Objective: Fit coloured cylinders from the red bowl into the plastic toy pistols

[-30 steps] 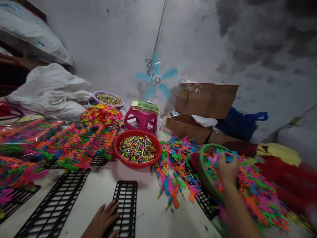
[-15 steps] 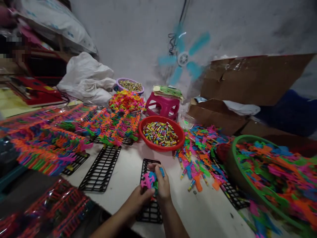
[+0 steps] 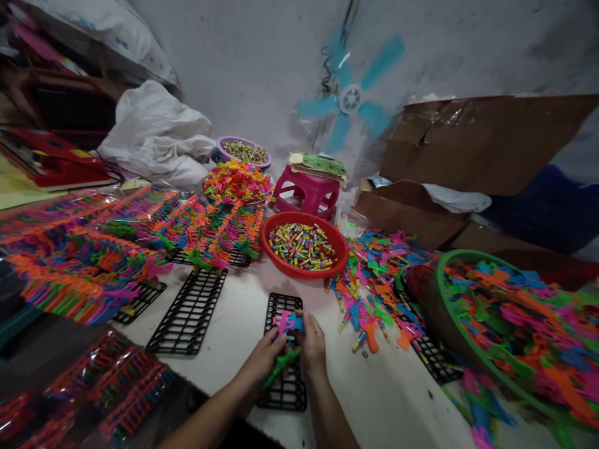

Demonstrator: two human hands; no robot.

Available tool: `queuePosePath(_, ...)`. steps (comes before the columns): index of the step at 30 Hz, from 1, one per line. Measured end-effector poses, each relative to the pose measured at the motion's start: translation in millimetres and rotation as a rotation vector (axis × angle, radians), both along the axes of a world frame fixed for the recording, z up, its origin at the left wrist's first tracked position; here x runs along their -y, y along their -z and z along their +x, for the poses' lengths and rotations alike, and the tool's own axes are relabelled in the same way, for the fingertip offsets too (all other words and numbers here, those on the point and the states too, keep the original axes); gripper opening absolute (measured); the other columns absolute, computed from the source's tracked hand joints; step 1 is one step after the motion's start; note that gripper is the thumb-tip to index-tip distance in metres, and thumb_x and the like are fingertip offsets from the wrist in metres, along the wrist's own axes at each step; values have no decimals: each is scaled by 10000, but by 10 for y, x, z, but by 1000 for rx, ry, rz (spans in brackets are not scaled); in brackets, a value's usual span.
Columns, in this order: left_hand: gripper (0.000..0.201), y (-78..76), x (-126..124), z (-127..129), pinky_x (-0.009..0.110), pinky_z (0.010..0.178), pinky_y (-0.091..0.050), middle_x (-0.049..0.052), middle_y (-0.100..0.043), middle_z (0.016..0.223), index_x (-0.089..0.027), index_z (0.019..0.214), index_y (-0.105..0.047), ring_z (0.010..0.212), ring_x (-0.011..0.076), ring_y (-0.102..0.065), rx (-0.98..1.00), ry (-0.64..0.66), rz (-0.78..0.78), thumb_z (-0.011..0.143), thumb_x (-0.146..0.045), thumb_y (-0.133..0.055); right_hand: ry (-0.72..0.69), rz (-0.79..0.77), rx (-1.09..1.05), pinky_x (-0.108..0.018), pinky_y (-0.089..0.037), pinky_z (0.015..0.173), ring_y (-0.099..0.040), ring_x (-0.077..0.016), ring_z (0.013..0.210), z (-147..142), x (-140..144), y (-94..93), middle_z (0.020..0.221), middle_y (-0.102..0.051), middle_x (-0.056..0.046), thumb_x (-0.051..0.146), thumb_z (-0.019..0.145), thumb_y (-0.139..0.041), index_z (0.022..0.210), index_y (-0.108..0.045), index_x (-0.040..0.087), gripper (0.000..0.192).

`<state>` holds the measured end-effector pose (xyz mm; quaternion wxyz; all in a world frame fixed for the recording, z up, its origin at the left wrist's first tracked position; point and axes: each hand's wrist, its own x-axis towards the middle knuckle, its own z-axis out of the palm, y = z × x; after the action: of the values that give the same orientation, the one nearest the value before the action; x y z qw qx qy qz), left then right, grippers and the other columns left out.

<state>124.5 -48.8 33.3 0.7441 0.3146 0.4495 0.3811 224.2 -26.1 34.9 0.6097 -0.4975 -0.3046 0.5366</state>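
Multicolour plastic pieces (image 3: 284,322), in front of the red basin (image 3: 276,259), held in both hands over one black rack (image 3: 283,393). Three colours visible: pink, blue, green; exact count can't tell, fingers cover parts. Left hand (image 3: 264,357): grasping pieces. Right hand (image 3: 312,344): fingers closed on same bunch, covering rack's right edge.

One red basin, full of small striped tubes, too many to count. Left of it: one more rack (image 3: 189,312) in plain view, plus rows of hanging-type pieces (image 3: 88,265), uncounted. Right of it: one loose heap (image 3: 374,274), then one green basin (image 3: 438,299), piled high. Behind it: one pink stool (image 3: 311,189), one fan (image 3: 350,98). Behind-left: one purple basin (image 3: 219,147). Behind-right: two cardboard boxes (image 3: 472,143), upper over lower.
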Motion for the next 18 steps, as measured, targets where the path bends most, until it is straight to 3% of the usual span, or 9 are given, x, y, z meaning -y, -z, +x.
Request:
queuePosePath(3,427,-76,-26,-52,145,316,-161,-32,-595,631,-222,976,-500,306,34,-423,-38,58,-55,715,-557,-463,-7,-5,9,-221,-426,514,-526,-113,522,41,-48,70,596,-582,25,492,676,-583,741,-591,164,334)
queuePosePath(6,456,-176,-34,-138,148,305,-149,-13,-595,619,-176,872,-569,311,26,-415,-25,107,-112,709,-583,-446,-134,-32,91,-206,-399,480,-485,-95,476,190,-43,60,542,-551,38,446,624,-655,703,-594,151,311)
queuePosePath(9,446,-222,-41,-198,151,295,-159,-12,-573,576,-144,775,-609,313,24,-393,2,155,-154,694,-564,-481,-301,-25,211,-216,-417,525,-530,-113,548,373,42,-13,644,-611,7,403,628,-673,823,-626,146,326)
queuePosePath(12,415,-193,-41,-195,146,285,-164,-13,-570,556,-144,792,-617,317,33,-404,0,178,-158,693,-532,-508,-388,37,334,-266,-458,656,-584,-166,741,498,166,-77,851,-651,-42,412,691,-616,952,-626,169,357)
queuePosePath(15,422,-137,-39,-157,142,274,-164,-5,-566,530,-124,761,-621,312,36,-410,2,163,-217,704,-526,-506,-412,68,462,-313,-421,838,-543,-207,970,552,246,-75,1063,-610,-59,388,674,-640,1048,-604,194,423)
queuePosePath(18,425,-112,-50,-134,131,281,-212,18,-603,580,-111,787,-623,335,39,-449,112,122,-259,728,-513,-499,-310,24,477,-316,-437,816,-570,-205,902,581,244,-2,1025,-627,-59,399,636,-667,1050,-608,188,468)
